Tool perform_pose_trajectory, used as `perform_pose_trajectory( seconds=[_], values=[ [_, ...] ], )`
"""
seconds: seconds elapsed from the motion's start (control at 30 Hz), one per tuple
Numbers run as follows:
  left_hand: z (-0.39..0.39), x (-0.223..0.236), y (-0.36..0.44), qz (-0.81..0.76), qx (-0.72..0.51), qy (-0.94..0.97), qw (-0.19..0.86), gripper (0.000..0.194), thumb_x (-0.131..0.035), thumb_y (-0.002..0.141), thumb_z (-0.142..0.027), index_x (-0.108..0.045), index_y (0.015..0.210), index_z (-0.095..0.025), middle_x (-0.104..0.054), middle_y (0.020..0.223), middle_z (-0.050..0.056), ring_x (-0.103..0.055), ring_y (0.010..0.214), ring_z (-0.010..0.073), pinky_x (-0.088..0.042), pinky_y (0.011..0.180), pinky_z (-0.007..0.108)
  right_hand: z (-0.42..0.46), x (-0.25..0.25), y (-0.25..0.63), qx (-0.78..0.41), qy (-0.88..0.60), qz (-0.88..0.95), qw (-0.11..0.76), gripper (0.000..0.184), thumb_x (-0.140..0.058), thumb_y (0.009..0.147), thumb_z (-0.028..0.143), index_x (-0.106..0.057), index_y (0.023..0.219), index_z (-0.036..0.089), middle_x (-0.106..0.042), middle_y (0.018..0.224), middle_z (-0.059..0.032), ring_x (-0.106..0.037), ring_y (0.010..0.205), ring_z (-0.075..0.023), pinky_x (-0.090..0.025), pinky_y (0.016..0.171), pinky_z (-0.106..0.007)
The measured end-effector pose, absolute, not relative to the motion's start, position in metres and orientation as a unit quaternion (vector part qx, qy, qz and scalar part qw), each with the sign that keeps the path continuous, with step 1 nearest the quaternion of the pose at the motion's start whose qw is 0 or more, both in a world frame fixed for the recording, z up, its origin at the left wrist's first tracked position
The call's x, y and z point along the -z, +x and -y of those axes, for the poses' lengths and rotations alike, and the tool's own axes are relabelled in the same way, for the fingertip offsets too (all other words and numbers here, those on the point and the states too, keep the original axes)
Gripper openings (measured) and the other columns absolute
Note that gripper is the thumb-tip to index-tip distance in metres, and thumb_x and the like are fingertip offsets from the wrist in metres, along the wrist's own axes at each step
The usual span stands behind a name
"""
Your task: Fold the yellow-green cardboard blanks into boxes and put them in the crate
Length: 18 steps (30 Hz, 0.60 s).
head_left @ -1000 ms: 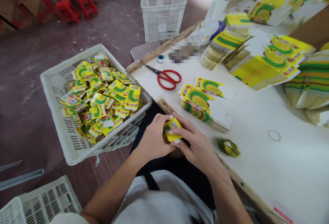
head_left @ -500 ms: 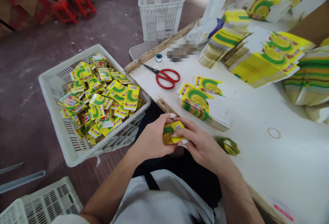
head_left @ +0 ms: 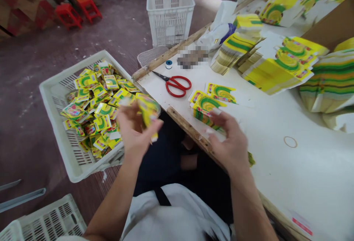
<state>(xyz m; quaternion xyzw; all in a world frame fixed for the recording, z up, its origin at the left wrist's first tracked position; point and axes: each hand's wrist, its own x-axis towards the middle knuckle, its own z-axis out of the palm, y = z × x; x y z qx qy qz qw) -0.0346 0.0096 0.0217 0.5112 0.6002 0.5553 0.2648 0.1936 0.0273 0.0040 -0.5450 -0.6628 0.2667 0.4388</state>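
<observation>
"Yellow-and-green packet (head_left: 146, 114), held where?"

"Toward eight o'clock from the middle of the view, blurred, in the left hand (head_left: 132, 134); grip pinching it between thumb and fingers."

"And at nine?"

"White basket (head_left: 58, 133), heaped with similar packets (head_left: 102, 123). Pinched packet at its three o'clock edge; touching or apart, impossible to tell."

"Right hand (head_left: 229, 139)?"

"Near four o'clock, grip spread wide, thumb well away from the fingers, in front of a stack of flat cartons (head_left: 206, 103) on the white bench (head_left: 279, 182). Contact unclear."

"Elsewhere on the bench?"

"Red-handled scissors (head_left: 179, 86) at twelve, small blue-and-white roll (head_left: 169, 64) just beyond; taller carton stacks (head_left: 282, 67) at two."

"On the floor?"

"White crate (head_left: 170, 17) at twelve; red stools (head_left: 69, 15) between ten and eleven."
</observation>
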Motion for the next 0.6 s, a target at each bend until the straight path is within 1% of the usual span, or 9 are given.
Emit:
perform_pose_trajectory(
  seconds=[0.03,0.1,0.13,0.17,0.23,0.3,0.37,0.5,0.6],
  values=[
    [-0.013,-0.022,-0.041,-0.612,-0.623,0.448,0.191,0.078,-0.07,0.08,-0.046,-0.02,0.137,-0.027,-0.036,0.151,0.012,-0.03,0.148,0.0305,-0.027,0.121,0.052,-0.036,-0.003,0.2,-0.214,-0.585,0.649,0.437,0.044,-0.062,0.083,0.026,-0.054,0.125,0.022,-0.066,0.12,-0.0124,-0.065,0.107,-0.029,-0.049,0.098,-0.052],
    [-0.017,-0.019,-0.046,-0.642,-0.645,0.397,0.121,0.087,-0.072,0.08,-0.05,-0.016,0.142,-0.025,-0.017,0.161,0.014,-0.003,0.155,0.0295,-0.007,0.126,0.048,-0.05,0.0,0.209,-0.14,-0.641,0.649,0.384,0.038,-0.058,0.08,0.021,-0.057,0.119,0.02,-0.069,0.111,-0.0124,-0.063,0.105,-0.0321,-0.048,0.096,-0.056],
    [-0.018,-0.017,-0.045,-0.65,-0.636,0.4,0.112,0.091,-0.073,0.079,-0.05,-0.014,0.144,-0.025,-0.009,0.164,0.014,0.003,0.155,0.0281,-0.003,0.127,0.046,-0.056,0.002,0.211,-0.118,-0.655,0.659,0.351,0.037,-0.057,0.079,0.019,-0.059,0.115,0.02,-0.069,0.108,-0.0127,-0.062,0.104,-0.0334,-0.047,0.095,-0.057],
    [-0.016,-0.013,-0.041,-0.655,-0.618,0.419,0.122,0.092,-0.073,0.08,-0.049,-0.013,0.145,-0.025,-0.006,0.165,0.014,0.003,0.155,0.0268,-0.003,0.126,0.045,-0.059,0.003,0.212,-0.103,-0.66,0.672,0.321,0.035,-0.056,0.078,0.018,-0.06,0.112,0.02,-0.069,0.105,-0.0129,-0.061,0.103,-0.0342,-0.047,0.093,-0.057],
    [-0.011,-0.006,-0.03,-0.644,-0.589,0.46,0.162,0.087,-0.071,0.082,-0.047,-0.016,0.146,-0.027,-0.015,0.163,0.015,-0.011,0.154,0.0263,-0.014,0.125,0.047,-0.061,0.006,0.21,-0.084,-0.658,0.688,0.295,0.031,-0.056,0.077,0.018,-0.06,0.108,0.02,-0.068,0.102,-0.013,-0.06,0.099,-0.034,-0.047,0.091,-0.054],
    [-0.005,0.0,-0.017,-0.63,-0.567,0.483,0.221,0.077,-0.069,0.084,-0.046,-0.024,0.143,-0.026,-0.034,0.154,0.016,-0.029,0.149,0.0265,-0.028,0.121,0.048,-0.06,0.007,0.207,-0.078,-0.659,0.684,0.303,0.032,-0.056,0.076,0.018,-0.058,0.107,0.021,-0.066,0.101,-0.0126,-0.059,0.097,-0.0331,-0.048,0.089,-0.051],
    [-0.001,0.003,-0.008,-0.611,-0.557,0.487,0.282,0.071,-0.069,0.084,-0.046,-0.031,0.139,-0.025,-0.047,0.144,0.015,-0.043,0.141,0.0266,-0.039,0.114,0.047,-0.058,0.006,0.205,-0.083,-0.668,0.669,0.317,0.036,-0.058,0.074,0.02,-0.055,0.109,0.02,-0.065,0.099,-0.0121,-0.06,0.097,-0.033,-0.048,0.087,-0.05],
    [0.001,0.003,0.002,-0.547,-0.552,0.477,0.41,0.067,-0.072,0.081,-0.045,-0.036,0.133,-0.024,-0.056,0.135,0.015,-0.057,0.127,0.0259,-0.05,0.104,0.046,-0.053,0.003,0.204,-0.103,-0.693,0.615,0.361,0.045,-0.057,0.074,0.022,-0.046,0.118,0.019,-0.062,0.085,-0.0051,-0.062,0.081,-0.0276,-0.051,0.08,-0.047],
    [0.0,0.003,0.006,-0.519,-0.545,0.453,0.479,0.062,-0.074,0.079,-0.043,-0.04,0.127,-0.023,-0.059,0.132,0.015,-0.06,0.122,0.0258,-0.052,0.101,0.045,-0.049,0.005,0.204,-0.128,-0.681,0.612,0.38,0.04,-0.056,0.076,0.023,-0.048,0.116,0.02,-0.061,0.086,-0.0043,-0.063,0.074,-0.0235,-0.053,0.074,-0.042]
  ],
)
